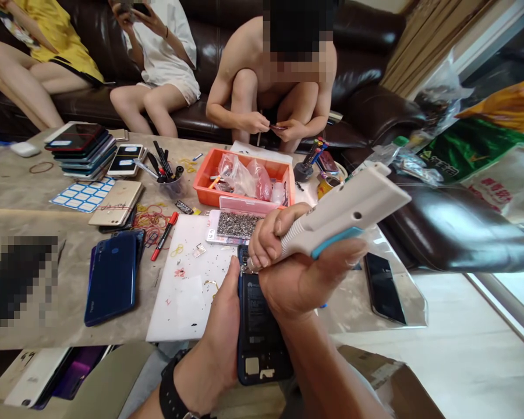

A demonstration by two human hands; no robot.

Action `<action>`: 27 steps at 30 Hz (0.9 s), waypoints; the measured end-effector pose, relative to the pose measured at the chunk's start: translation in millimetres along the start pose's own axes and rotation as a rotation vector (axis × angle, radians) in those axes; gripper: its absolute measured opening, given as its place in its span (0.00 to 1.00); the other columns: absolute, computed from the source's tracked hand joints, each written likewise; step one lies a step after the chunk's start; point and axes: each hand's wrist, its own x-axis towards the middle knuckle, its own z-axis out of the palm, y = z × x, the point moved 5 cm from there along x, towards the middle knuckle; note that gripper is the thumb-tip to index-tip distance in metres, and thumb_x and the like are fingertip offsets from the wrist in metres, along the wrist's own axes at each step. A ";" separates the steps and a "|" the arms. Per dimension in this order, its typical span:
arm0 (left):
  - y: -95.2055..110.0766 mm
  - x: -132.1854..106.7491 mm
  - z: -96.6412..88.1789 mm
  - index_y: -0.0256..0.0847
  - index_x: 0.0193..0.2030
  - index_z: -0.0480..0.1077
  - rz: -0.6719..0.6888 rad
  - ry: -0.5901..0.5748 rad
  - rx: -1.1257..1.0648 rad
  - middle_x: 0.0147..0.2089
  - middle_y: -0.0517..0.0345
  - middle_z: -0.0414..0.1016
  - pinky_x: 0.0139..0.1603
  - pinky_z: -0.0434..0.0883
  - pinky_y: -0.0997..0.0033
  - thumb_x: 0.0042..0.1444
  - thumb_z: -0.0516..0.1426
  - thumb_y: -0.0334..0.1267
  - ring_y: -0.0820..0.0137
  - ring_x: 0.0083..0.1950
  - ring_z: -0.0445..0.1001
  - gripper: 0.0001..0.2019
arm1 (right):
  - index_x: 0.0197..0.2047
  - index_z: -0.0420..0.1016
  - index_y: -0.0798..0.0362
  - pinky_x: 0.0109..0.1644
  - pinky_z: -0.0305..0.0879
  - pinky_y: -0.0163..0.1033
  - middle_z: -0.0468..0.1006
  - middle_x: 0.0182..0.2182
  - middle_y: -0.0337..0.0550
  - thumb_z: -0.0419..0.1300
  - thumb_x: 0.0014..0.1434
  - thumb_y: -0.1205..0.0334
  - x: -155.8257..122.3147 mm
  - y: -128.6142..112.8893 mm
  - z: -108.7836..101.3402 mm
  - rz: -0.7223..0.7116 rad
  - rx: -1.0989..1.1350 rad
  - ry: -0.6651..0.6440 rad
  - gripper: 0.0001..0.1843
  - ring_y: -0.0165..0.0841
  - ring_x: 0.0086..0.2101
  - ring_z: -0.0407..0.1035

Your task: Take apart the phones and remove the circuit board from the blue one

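Observation:
My left hand (220,317), with a black watch on its wrist, grips the left edge of a smartphone (255,308) whose back cover is off. The battery shows, and so do bare metal parts near the bottom end. My right hand (294,270) is wrapped round a pale grey electric screwdriver (332,212) with a turquoise switch. Its tip points down at the upper part of the phone, by the camera; my fingers partly hide the contact. Just beyond the phone lies a clear box of small screws (238,224), its lid up.
A white mat (179,314) with tiny scraps lies under my hands. Around it are an orange tray (207,180), a red marker (165,235), blue phones (112,279), stacked devices (81,151), a pen cup (170,185) and a dark phone (384,285). Several people sit on the sofa opposite.

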 end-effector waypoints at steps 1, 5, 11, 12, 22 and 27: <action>-0.9 0.0 0.1 0.37 0.63 0.77 -0.026 -0.006 -0.001 0.49 0.47 0.87 0.62 0.75 0.54 0.72 0.49 0.57 0.54 0.56 0.82 0.29 | 0.32 0.71 0.47 0.18 0.49 0.32 0.58 0.19 0.30 0.61 0.58 0.27 0.3 0.6 -0.5 -0.011 0.006 0.000 0.29 0.27 0.17 0.49; -0.4 -0.9 2.4 0.37 0.63 0.76 -0.031 -0.051 0.018 0.51 0.47 0.87 0.63 0.74 0.52 0.71 0.49 0.57 0.52 0.57 0.81 0.29 | 0.33 0.71 0.47 0.18 0.49 0.33 0.58 0.19 0.31 0.58 0.59 0.26 2.1 0.2 -2.2 -0.080 -0.003 0.028 0.31 0.27 0.17 0.50; 0.1 -3.7 2.4 0.39 0.64 0.76 -0.008 -0.048 0.042 0.50 0.48 0.87 0.62 0.74 0.52 0.73 0.49 0.54 0.53 0.56 0.82 0.27 | 0.33 0.71 0.47 0.18 0.51 0.33 0.59 0.20 0.32 0.60 0.59 0.29 3.6 -1.8 -2.7 -0.103 -0.029 0.063 0.27 0.27 0.18 0.52; -0.1 -3.7 2.1 0.40 0.64 0.76 -0.012 -0.046 0.042 0.50 0.48 0.87 0.62 0.74 0.52 0.73 0.49 0.54 0.53 0.56 0.82 0.27 | 0.33 0.71 0.47 0.18 0.51 0.33 0.59 0.20 0.32 0.60 0.59 0.29 3.6 -1.8 -2.5 -0.103 -0.026 0.060 0.28 0.27 0.18 0.52; 1.9 -4.5 1.0 0.40 0.64 0.76 -0.002 -0.003 0.025 0.50 0.49 0.87 0.62 0.74 0.54 0.72 0.52 0.52 0.55 0.53 0.84 0.25 | 0.32 0.71 0.48 0.17 0.48 0.32 0.60 0.19 0.29 0.63 0.57 0.28 3.1 1.3 2.0 -0.077 -0.046 0.030 0.29 0.26 0.17 0.50; 0.9 -5.2 -1.5 0.41 0.65 0.76 0.014 -0.027 0.038 0.50 0.50 0.87 0.62 0.74 0.55 0.71 0.53 0.53 0.55 0.54 0.83 0.25 | 0.30 0.70 0.48 0.16 0.47 0.31 0.59 0.18 0.29 0.64 0.56 0.28 4.0 0.8 4.7 -0.050 -0.096 0.002 0.29 0.26 0.16 0.50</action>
